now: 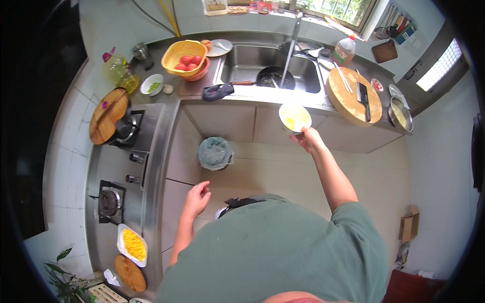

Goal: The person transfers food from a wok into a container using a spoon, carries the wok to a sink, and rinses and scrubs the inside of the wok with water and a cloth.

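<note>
My right hand (308, 139) grips the rim of a bowl (295, 118) with something pale yellow in it, held out in front of the sink cabinet. Empty, with its fingers loosely apart, my left hand (197, 199) hangs near the stove counter's edge. In the steel sink (233, 64) lies a dark frying pan (276, 77), its handle across the front rim by a dark cloth mitt (218, 92). A round wooden chopping board (354, 96) right of the sink bears a cleaver (363, 100) and white chopsticks (343, 77).
Left of the sink are a yellow basket of tomatoes (185, 49), a bowl of chopped greens (152, 84) and an oil bottle (120, 72). The stove counter holds a lidded pot (109, 115), a burner (110, 202) and a dish of yellow food (132, 245). A lined bin (216, 153) stands on the floor.
</note>
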A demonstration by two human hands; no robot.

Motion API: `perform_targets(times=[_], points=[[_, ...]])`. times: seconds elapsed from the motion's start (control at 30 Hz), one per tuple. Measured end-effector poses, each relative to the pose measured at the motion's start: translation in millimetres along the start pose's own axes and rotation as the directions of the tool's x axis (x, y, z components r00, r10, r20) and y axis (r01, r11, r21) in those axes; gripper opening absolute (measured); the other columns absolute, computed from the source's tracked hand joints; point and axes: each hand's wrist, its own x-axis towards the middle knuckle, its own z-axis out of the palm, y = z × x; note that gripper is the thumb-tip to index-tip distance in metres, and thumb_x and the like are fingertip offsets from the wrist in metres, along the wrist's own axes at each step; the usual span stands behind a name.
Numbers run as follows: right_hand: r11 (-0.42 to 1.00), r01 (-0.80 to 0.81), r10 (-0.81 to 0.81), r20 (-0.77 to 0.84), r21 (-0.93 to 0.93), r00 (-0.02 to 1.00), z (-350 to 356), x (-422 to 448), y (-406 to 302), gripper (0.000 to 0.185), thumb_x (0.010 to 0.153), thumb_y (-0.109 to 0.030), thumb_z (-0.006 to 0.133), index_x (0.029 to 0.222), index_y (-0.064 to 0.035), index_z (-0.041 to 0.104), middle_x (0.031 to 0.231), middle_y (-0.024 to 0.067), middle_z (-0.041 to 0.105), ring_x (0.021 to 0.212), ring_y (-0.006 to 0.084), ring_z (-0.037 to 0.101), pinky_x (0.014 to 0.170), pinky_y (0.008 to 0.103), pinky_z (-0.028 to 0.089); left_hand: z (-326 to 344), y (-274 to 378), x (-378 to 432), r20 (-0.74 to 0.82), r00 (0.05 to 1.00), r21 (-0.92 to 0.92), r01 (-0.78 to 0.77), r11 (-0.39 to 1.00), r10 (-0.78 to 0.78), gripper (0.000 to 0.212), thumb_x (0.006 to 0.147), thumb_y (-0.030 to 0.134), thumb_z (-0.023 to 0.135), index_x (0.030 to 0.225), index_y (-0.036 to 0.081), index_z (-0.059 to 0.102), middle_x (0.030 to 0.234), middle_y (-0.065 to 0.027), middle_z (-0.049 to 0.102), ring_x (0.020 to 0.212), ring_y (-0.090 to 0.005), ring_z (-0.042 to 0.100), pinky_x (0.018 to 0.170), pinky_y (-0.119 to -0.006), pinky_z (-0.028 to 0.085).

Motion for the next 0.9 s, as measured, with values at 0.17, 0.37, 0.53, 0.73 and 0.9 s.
perform_targets(times=[0.17,0.37,0.53,0.73,0.9], points=[[0.998,0.012,-0.009,-0.049,0.064,0.999,-53.9,56.6,-49.2,0.034,0.092,-0.011,0.039,0.119,0.0098,0.042,0.109,0.0200,0.056,0.091,0.0294,0.062,0.080,0.0364,0.056,27.6,58.1,110.9,0.161,0.987,-0.057,-0.021,0.998,0.030,0.038,0.079,0.011,0.062,0.116,0.004,0.058,0.089,-0.0066,0.063,0.078,-0.0137,0.059,0.072,-0.028,0.049],[0.987,0.003,0.000,-0.019,0.158,1.000,-54.9,136.1,-68.5,0.033,0.089,-0.008,0.039,0.117,0.0091,0.043,0.107,0.0194,0.057,0.091,0.0288,0.062,0.083,0.0391,0.055,35.0,78.3,257.8,0.243,0.970,0.008,-0.029,1.000,0.026,0.038,0.080,0.014,0.060,0.116,0.002,0.058,0.091,-0.0091,0.064,0.079,-0.0176,0.061,0.075,-0.030,0.050],[0.991,-0.075,0.078,-0.026,0.114,0.997,-52.4,196.1,-102.3,0.039,0.086,-0.004,0.038,0.122,0.0093,0.039,0.112,0.0217,0.054,0.088,0.0287,0.062,0.082,0.0393,0.056,74.7,84.8,402.7,0.410,0.912,-0.345,0.151,0.926,0.004,0.034,0.089,0.015,0.056,0.120,0.001,0.055,0.092,-0.0047,0.063,0.076,-0.0105,0.058,0.067,-0.023,0.048],[0.972,-0.230,0.231,0.025,-0.050,0.973,21.3,266.7,-124.0,0.044,0.086,-0.006,0.043,0.128,0.0032,0.037,0.113,0.0188,0.057,0.088,0.0279,0.065,0.072,0.0348,0.059,106.7,151.1,529.7,0.662,0.739,-0.466,0.537,0.703,-0.127,0.061,0.093,0.029,0.054,0.141,0.004,0.028,0.112,-0.0089,0.057,0.076,-0.0127,0.061,0.057,-0.024,0.050],[0.950,-0.266,0.294,0.184,-0.162,0.938,87.7,315.8,-132.7,0.042,0.091,-0.011,0.046,0.130,-0.0008,0.035,0.110,0.0178,0.056,0.082,0.0230,0.065,0.071,0.0316,0.058,128.5,125.2,586.1,0.631,0.738,-0.426,0.587,0.688,-0.239,0.049,0.084,0.011,0.054,0.131,0.009,0.038,0.108,-0.0106,0.057,0.072,-0.0162,0.061,0.054,-0.026,0.051]])
